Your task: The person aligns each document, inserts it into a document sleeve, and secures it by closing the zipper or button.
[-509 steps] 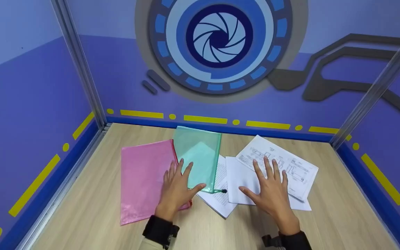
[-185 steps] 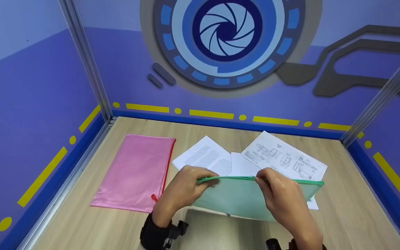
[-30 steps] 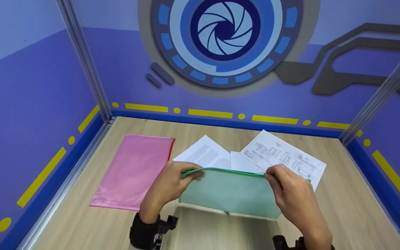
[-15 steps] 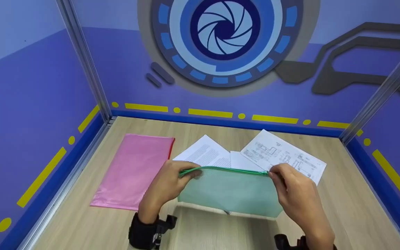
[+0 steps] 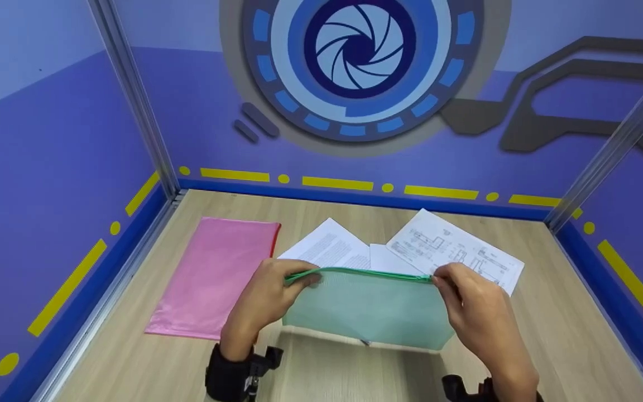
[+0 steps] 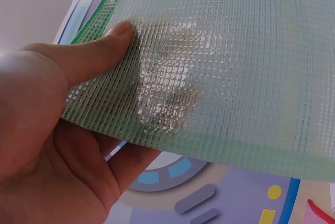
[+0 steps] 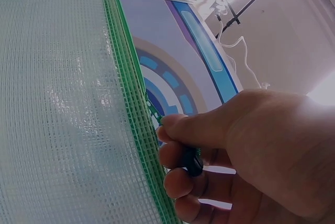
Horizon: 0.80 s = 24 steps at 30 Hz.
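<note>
A green mesh zip pouch (image 5: 366, 307) is held up above the table, its green zip edge (image 5: 374, 273) on top. My left hand (image 5: 265, 298) grips its left end, thumb on the near face and fingers behind, as the left wrist view of that hand (image 6: 47, 98) shows. At the zip, my right hand (image 5: 480, 312) pinches the zip pull (image 7: 155, 113) between thumb and forefinger. A black cord end (image 7: 193, 162) lies among its curled fingers in the right wrist view. Pale contents show faintly through the mesh.
A pink zip pouch (image 5: 215, 273) with a red zip lies flat at left. Behind the green pouch are text sheets (image 5: 330, 245), a blank white sheet (image 5: 385, 258) and a sheet with drawings (image 5: 455, 245). Blue panel walls border the wooden table (image 5: 567, 312).
Both hands were spread over the pouches and papers 17 s ago; they have since lifted the green pouch. In the last second the right hand and zip pull shifted slightly right, the left hand slightly left.
</note>
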Motion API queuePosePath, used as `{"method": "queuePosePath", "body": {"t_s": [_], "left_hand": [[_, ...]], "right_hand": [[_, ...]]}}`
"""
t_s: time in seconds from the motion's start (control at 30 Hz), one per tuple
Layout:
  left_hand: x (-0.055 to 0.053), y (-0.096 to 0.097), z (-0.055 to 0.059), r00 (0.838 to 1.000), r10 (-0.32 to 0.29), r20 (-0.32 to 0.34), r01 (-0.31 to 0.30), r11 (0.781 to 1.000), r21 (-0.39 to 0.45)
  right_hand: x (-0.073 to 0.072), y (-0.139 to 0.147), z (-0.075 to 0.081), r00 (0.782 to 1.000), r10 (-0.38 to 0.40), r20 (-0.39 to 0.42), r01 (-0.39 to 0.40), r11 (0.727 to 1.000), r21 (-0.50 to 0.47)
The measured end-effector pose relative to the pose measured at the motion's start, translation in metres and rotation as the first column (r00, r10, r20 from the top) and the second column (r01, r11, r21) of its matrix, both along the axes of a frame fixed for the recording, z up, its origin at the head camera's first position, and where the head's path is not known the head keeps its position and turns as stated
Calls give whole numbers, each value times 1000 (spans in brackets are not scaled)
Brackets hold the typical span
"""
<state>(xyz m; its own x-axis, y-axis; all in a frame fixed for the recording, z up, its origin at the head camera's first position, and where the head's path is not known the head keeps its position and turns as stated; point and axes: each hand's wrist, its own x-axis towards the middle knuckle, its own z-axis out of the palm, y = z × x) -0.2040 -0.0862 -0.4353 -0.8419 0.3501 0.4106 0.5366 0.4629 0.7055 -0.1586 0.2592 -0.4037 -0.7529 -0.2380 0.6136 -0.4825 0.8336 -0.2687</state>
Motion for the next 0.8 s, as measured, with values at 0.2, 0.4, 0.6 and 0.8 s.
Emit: {"method": "queuePosePath", "body": {"t_s": [0.2, 0.4, 0.6, 0.8], "left_hand": [[0, -2, 0, 1000, 12, 4, -12, 1000, -5], [0, -3, -1, 1000, 11, 1, -11, 1000, 0], [0, -3, 0, 1000, 11, 3, -11, 1000, -3], [0, -4, -1, 1000, 12, -2, -12, 1000, 4]], "right_hand": [[-2, 2, 0, 1000, -10, 6, 10, 1000, -3], [-2, 4, -1, 1000, -13, -3, 13, 1000, -2], [-3, 6, -1, 1000, -23, -9, 23, 1000, -8], [-2, 11, 0, 999, -28, -20, 27, 999, -20]]}}
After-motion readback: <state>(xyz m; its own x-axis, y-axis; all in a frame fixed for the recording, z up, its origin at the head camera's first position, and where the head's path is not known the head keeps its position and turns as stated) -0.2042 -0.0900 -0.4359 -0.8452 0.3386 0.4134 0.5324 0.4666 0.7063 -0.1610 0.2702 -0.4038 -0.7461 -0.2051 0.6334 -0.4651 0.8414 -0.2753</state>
